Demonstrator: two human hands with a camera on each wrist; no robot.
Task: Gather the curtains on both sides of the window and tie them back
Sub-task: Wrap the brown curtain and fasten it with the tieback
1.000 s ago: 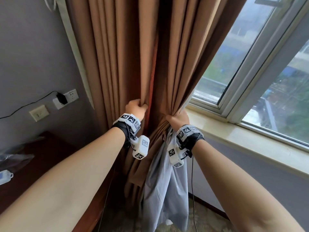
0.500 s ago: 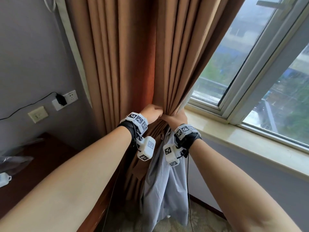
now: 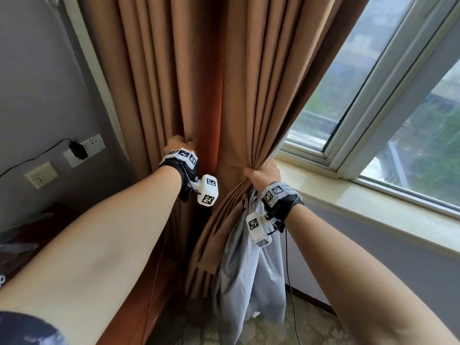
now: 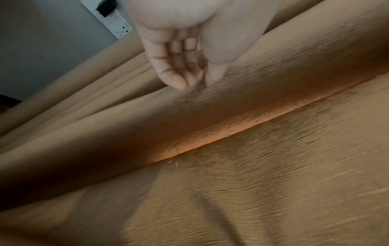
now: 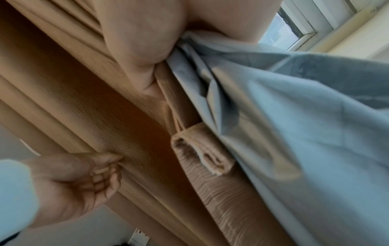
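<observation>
No legible text, brand, number or sign appears in any view. The only markings are black-and-white square fiducial patterns on the wrist-mounted camera units (image 3: pixel 208 190) at centre frame of the head view; they carry no letters or digits. The wall socket (image 3: pixel 84 150) at left shows no readable label.

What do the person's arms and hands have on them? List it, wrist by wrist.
Left hand: bare forearm, black wrist strap carrying white blocks printed with black-and-white square markers, plus a white camera pod with the same markers. A dark patterned sleeve edge shows near the elbow. Right hand: matching black strap, marker blocks and white pod, with a thin black cable hanging down.
</observation>
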